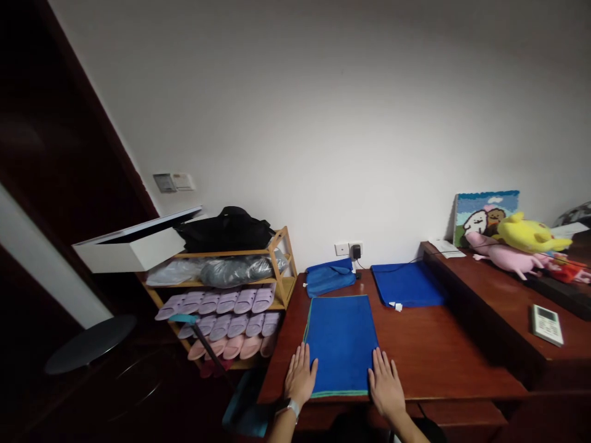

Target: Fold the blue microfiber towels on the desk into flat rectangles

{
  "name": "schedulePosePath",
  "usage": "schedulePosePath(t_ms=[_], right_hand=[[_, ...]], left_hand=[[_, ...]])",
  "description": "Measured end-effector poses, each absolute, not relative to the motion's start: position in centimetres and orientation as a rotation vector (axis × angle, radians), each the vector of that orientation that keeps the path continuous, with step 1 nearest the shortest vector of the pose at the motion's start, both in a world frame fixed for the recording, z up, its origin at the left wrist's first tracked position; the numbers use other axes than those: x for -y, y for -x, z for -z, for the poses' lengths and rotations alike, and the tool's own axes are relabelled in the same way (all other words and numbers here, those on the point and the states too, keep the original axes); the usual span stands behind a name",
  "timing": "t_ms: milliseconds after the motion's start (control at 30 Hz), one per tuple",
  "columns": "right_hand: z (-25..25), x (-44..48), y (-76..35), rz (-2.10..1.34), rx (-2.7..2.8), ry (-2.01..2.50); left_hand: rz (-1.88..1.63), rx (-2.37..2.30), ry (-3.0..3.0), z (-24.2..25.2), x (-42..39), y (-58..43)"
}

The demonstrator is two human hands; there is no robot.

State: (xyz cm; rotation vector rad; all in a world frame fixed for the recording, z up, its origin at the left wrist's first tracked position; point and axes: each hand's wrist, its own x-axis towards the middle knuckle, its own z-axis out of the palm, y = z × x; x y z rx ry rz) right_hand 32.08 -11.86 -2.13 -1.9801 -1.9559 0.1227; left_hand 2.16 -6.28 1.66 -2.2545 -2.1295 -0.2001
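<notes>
A blue cloth [340, 341] with green edging lies flat on the brown wooden table, folded into a rectangle. My left hand [300, 376] rests at its left edge, fingers stretched out; a watch or band is on that wrist. At the opposite edge, my right hand [385, 380] lies flat with its fingers straight. Neither hand grips anything. Beyond the cloth is a crumpled blue cloth [330, 280] near the wall. Farther right lies another blue folded cloth [409, 286] with a small white tag at its front edge.
Left of the table [443, 363] stands a wooden rack [287, 258] with rows of slippers [228, 301], a black bag [226, 231] and a white box [133, 249]. On the raised surface at right are plush toys [508, 252], a picture [482, 215] and a remote [547, 324]. A plugged-in adapter [356, 251] trails a cable.
</notes>
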Motion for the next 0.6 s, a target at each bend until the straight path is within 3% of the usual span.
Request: schedulePosePath(t_ms=[400,600], right_hand=[[2.7,10.9,-31.9,-0.13,1.945,1.934],[1.4,11.3,-31.8,-0.156,1.937,1.99]], left_hand=[[0.34,1.73,2.664,-3.3,8.0,-17.2],[0.237,1.857,2.607,-2.1,8.7,-13.7]])
